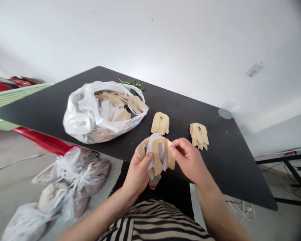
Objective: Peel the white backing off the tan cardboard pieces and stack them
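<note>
My left hand point(137, 172) grips a bundle of tan and white U-shaped pieces point(157, 156) just over the near edge of the black table point(185, 107). My right hand point(188, 159) pinches the right side of the same bundle between thumb and forefinger. Two small stacks of tan U-shaped pieces lie on the table beyond my hands: one stack point(160, 123) directly behind the bundle, the other stack point(199, 135) to the right of my right hand.
An open clear plastic bag point(90, 113) full of the same pieces lies on the table's left part, with green leaves point(133, 83) behind it. Several tied plastic bags point(72, 180) sit on the floor at lower left. A green basket point(7, 97) stands far left.
</note>
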Action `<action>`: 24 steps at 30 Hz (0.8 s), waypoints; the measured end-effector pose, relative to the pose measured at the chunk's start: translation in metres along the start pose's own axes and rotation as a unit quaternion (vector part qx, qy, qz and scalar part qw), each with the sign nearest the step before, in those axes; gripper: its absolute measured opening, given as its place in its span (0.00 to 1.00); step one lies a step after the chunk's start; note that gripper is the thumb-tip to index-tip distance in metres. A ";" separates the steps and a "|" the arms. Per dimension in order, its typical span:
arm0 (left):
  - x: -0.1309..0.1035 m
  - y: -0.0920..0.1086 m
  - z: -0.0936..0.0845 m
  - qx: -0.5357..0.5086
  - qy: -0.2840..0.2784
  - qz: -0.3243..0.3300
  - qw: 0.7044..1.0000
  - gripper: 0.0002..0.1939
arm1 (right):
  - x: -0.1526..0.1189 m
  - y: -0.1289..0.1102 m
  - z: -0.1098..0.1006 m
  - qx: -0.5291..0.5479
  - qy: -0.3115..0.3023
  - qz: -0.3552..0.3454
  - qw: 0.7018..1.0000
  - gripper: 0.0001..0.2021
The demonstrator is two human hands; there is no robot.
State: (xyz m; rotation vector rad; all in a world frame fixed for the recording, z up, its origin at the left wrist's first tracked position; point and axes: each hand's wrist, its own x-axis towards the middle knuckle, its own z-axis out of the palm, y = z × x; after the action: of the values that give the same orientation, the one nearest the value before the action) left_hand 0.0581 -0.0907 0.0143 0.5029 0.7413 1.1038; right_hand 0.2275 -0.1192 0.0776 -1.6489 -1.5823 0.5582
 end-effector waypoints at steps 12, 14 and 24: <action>0.017 0.002 0.010 -0.018 0.056 -0.069 0.996 0.32 | 0.070 0.139 -0.128 0.100 0.102 0.149 0.978 0.18; 0.020 0.002 0.011 -0.010 0.066 -0.073 0.995 0.31 | 0.086 0.155 -0.136 0.091 0.089 0.160 0.979 0.20; 0.025 0.007 0.019 0.004 0.104 -0.070 0.992 0.34 | 0.100 0.176 -0.137 -0.136 0.154 0.122 0.971 0.15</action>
State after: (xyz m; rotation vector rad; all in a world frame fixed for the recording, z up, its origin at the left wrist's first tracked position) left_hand 0.0742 -0.0648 0.0246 0.3397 0.9501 1.0324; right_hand 0.4573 -0.0410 0.0451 -2.0433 -1.2787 0.1958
